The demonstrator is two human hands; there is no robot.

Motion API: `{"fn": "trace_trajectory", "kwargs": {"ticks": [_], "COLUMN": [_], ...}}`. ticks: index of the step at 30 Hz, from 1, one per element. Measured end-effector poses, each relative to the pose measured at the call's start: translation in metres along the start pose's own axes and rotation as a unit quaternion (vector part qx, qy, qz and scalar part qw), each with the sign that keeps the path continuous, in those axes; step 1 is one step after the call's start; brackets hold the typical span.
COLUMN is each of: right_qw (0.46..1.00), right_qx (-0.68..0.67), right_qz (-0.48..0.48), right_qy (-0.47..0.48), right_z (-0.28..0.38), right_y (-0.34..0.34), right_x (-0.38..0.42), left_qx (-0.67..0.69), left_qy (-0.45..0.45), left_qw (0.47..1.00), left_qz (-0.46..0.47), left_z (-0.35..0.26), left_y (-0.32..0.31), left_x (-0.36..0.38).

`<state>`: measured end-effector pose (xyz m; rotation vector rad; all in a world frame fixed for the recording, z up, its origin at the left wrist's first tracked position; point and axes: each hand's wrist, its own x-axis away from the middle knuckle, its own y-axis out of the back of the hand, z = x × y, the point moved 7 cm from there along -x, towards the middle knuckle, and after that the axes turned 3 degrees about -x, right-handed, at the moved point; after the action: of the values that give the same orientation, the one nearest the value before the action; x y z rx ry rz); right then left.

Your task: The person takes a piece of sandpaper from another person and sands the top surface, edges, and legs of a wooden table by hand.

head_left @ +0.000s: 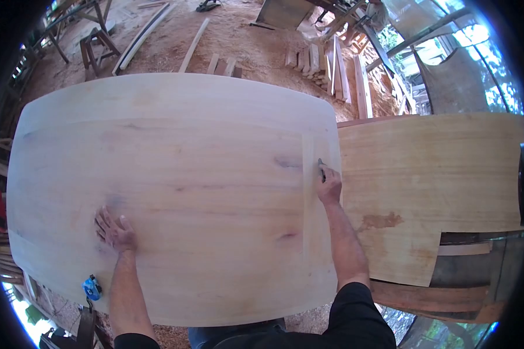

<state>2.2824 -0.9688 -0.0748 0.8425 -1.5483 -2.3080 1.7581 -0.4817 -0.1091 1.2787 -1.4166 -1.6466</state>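
Observation:
A large pale wooden panel with rounded corners spreads out before me. On its left part my left hand lies flat, fingers spread, holding nothing. Near the right edge, beside a lighter strip of the panel, my right hand is closed around a small dark tool; its tip points away from me, and what kind of tool it is I cannot tell. A blue tape measure sits at the panel's lower left edge.
To the right is a second wooden sheet with a brown stain. Beyond the panel, stacked wood pieces, long boards and a wooden stool stand or lie on the dusty floor.

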Motion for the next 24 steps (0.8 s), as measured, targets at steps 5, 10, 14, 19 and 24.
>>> {"fn": "trace_trajectory", "kwargs": {"ticks": [5, 10, 14, 19, 24], "right_qw": [1.000, 0.996, 0.996, 0.994, 0.998], "right_qx": [-0.002, 0.046, 0.080, 0.065, 0.031], "right_qz": [0.010, -0.050, -0.034, -0.001, -0.039], "right_qy": [0.004, 0.051, 0.011, -0.091, -0.029], "right_z": [0.001, -0.010, -0.052, -0.106, 0.007], "right_y": [-0.006, -0.016, -0.034, -0.074, -0.114], "right_x": [0.002, -0.012, -0.030, -0.041, -0.039], "left_qx": [0.020, -0.004, -0.005, 0.006, -0.004], "left_qy": [-0.011, -0.004, -0.003, 0.016, 0.012], "left_qw": [1.000, 1.000, 1.000, 0.999, 0.999], "left_qz": [-0.012, 0.001, 0.009, 0.029, 0.033], "left_z": [0.000, -0.002, 0.000, 0.007, 0.001], "left_y": [0.000, 0.000, -0.006, -0.011, -0.005], "left_x": [-0.001, -0.001, 0.000, 0.002, 0.001]}}
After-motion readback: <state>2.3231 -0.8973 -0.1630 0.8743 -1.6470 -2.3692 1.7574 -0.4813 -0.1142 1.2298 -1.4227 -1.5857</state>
